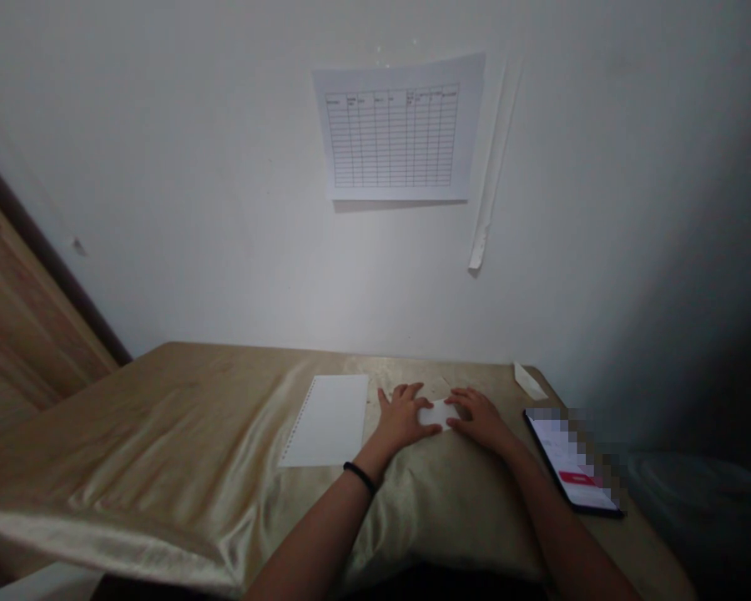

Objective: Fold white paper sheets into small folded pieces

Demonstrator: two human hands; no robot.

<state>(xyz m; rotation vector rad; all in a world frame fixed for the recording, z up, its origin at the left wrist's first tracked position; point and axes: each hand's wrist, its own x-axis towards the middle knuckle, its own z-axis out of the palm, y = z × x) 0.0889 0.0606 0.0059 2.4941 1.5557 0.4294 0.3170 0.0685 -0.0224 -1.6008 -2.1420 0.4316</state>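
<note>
A small piece of white paper (439,415) lies on the cloth-covered table between my two hands. My left hand (403,415) has hold of its left side, thumb and a finger at the edge while the other fingers spread away. At the right side, my right hand (477,417) grips the paper with its thumb and curled fingers. Whether the paper is folded, I cannot tell. To the left of my left hand, apart from it, a white sheet with a punched edge (326,421) lies flat. A black band (359,477) circles my left wrist.
A phone with a lit screen (572,463) lies near the table's right edge. Behind it is a scrap of white paper (530,382). Shiny gold cloth (181,426) covers the table, with wrinkles at the left. A printed table sheet (400,133) hangs on the wall.
</note>
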